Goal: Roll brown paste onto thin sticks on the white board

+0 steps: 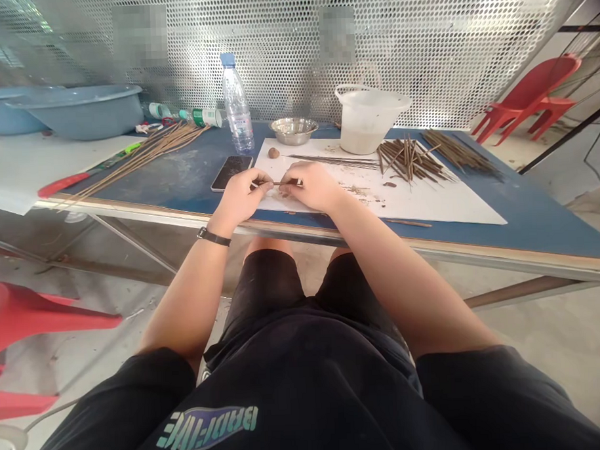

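Brown, slender stick (281,183) with a pale tip, pinched by the left hand (242,195) and right hand (314,187).

Your table (536,233) had a blue top. On it lay a big white paper sheet (427,204), a dark phone (232,173), long thin brown sticks (150,151), a water bottle (237,106), a shiny metal bowl (294,130), and a white plastic tub (368,121).
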